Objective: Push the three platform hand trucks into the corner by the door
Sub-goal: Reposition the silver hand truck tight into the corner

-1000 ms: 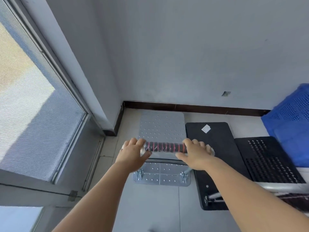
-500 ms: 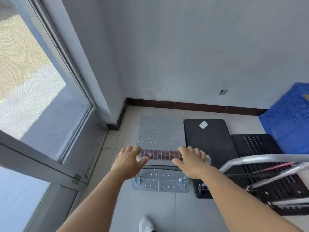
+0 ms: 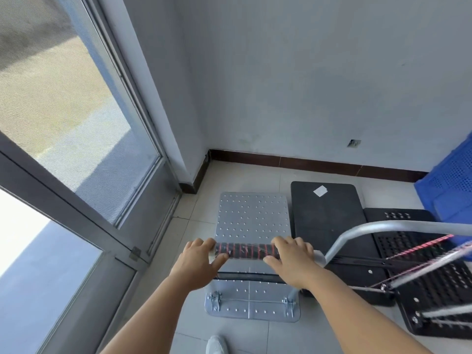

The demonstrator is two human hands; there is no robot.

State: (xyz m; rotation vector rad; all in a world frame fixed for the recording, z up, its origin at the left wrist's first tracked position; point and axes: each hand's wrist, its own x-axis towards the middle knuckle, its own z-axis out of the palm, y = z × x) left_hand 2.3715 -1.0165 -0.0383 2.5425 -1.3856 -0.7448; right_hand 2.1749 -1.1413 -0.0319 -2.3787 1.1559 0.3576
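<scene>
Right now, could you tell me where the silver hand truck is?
In the head view, the silver hand truck sits leftmost, nearest the door, beside the black hand truck.

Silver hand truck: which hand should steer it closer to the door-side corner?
Right hand, I'd judge: it grips the handle on the side away from the door, so pushing there swings the silver hand truck left.

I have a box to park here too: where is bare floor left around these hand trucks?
Bare tile runs between the silver hand truck and the door track, and along the baseboard ahead of the decks. To the right it is crowded: the black hand truck, the perforated black hand truck and the blue crate sit close together.
</scene>
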